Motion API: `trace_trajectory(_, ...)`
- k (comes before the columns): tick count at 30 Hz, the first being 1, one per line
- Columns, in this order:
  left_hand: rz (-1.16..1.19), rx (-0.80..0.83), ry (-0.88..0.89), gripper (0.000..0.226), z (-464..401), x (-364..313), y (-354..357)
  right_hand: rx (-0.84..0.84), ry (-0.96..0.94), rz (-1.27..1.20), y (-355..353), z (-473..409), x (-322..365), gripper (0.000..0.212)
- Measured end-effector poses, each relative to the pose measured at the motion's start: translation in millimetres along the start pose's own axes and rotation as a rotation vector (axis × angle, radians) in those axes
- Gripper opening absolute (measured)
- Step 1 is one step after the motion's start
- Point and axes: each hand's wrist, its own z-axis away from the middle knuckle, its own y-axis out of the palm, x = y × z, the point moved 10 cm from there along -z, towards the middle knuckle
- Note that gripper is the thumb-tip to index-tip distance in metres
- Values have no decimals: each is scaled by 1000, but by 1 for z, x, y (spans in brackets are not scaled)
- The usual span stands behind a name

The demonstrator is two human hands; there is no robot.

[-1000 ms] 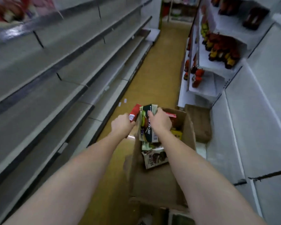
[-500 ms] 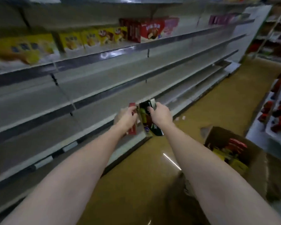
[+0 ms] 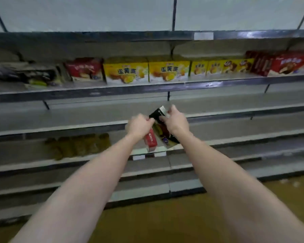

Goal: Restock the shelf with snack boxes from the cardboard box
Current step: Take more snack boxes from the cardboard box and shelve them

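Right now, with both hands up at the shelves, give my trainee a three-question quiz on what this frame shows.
1. True or false: the left hand grips a red box.
2. Multiple choice: the right hand holds a dark box that is (A) lying flat on the floor, (B) in the air in front of the shelves, (C) standing beside the yellow boxes.
3. Fill in: on the stocked shelf, the boxes just left of the two large yellow ones are ____ in colour.

Key: 1 true; 2 B; 3 red.
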Motion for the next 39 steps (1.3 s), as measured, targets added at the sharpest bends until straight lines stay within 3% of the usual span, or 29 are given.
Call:
trace_trajectory(6, 111, -199, -285, 42, -8, 84, -97, 18, -290, 62, 40, 0, 113, 33)
trace_trajectory(11, 256, -285, -388, 38, -10, 131, -151, 19, -417, 88, 67, -4, 181, 38)
trace_trajectory(18, 678, -348, -525, 50, -33, 195, -192, 84, -491, -12, 90, -24, 249, 39)
trace_trajectory(22, 780, -391, -577, 77, -52, 214, -209, 292, -502, -108, 107, -44, 278, 55)
trace_trajectory(26, 773, -367, -580, 48, -59, 193, -225, 436, -567, -22, 131, -61, 306, 55)
trace_trajectory(30, 702, -206, -523, 44, -65, 174, -230, 441, -670, 64, 146, -74, 327, 53)
trace_trajectory(34, 641, -154, -452, 34, -68, 178, -244, 467, -693, -10, 156, -86, 341, 52)
trace_trajectory(39, 386, -221, -405, 35, -73, 192, -273, 462, -697, -29, 167, -92, 365, 39)
